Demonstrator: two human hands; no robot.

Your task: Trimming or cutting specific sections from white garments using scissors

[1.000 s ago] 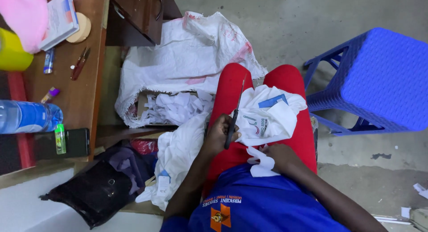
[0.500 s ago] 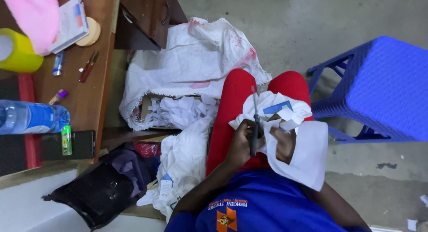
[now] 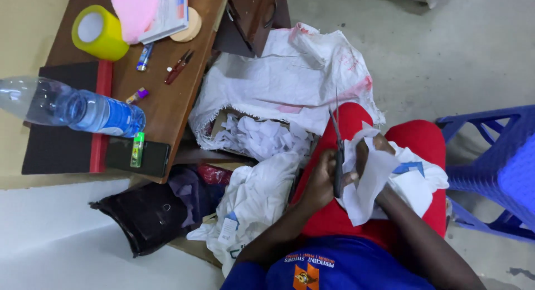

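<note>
Sack (image 3: 278,83) of white cloth scraps (image 3: 259,136) beside left hand (image 3: 320,181).

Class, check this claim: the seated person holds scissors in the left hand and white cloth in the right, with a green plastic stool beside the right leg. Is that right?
Not quite. The stool is blue, not green, as the head view shows. The rest stands: the left hand holds the scissors and the right hand holds the white cloth.
</note>
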